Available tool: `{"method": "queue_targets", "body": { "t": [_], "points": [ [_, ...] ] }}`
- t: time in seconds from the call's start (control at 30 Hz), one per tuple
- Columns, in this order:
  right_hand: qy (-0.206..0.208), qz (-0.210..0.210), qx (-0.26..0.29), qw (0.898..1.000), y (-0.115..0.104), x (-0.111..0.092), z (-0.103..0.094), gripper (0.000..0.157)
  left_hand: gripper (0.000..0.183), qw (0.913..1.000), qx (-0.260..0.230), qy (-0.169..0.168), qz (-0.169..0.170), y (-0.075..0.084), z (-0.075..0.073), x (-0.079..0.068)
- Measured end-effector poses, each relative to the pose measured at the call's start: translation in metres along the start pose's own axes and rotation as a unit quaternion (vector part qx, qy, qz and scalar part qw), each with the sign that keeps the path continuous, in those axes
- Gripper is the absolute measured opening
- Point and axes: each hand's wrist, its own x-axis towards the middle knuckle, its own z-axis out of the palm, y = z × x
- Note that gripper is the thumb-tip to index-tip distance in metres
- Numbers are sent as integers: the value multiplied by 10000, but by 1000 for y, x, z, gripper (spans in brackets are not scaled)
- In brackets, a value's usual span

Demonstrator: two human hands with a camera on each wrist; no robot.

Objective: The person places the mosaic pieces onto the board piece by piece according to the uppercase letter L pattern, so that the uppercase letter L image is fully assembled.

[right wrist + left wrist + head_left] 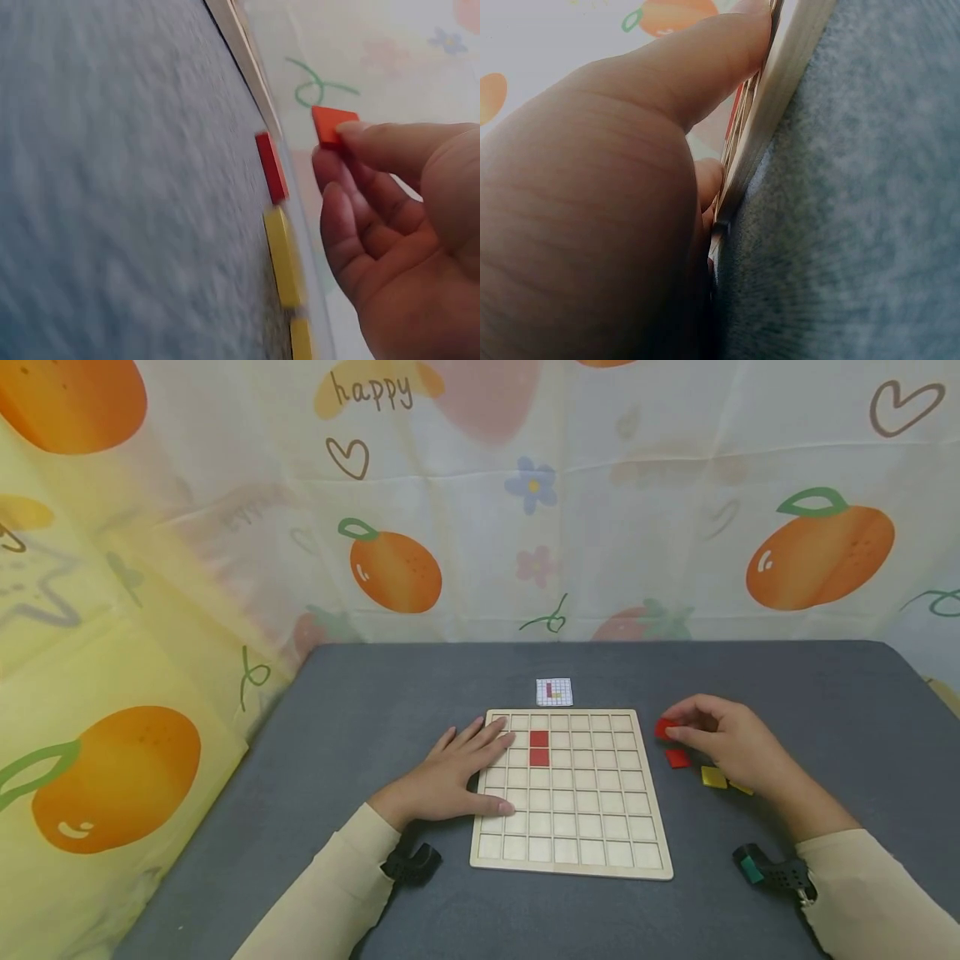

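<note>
A wooden grid board [577, 867] lies on the table, with two red square tiles [539, 747] set one below the other in its upper left part. Spread over the board's left edge, my left hand [450, 781] rests with fingers and thumb extended. Just right of the board, my right hand [731, 739] pinches a red tile [330, 126] between thumb and fingers, raised off the table. Below it lie another red tile [677, 758] and two yellow tiles [714, 777], one partly hidden by the hand in the head view.
Behind the board lies a small card [554, 692] printed with a grid and a red and yellow pattern. The grey table [360, 710] ends at a fruit-patterned cloth [465, 568] at the back and left.
</note>
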Motion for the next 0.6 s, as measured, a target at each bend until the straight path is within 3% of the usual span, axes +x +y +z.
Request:
{"method": "queue_targets", "body": {
  "t": [0.6],
  "points": [
    [-445, -405, 740, 9954, -44, 0, 41, 13, 106, 10000, -2, 10, 12, -1, 0, 0]
  ]
}}
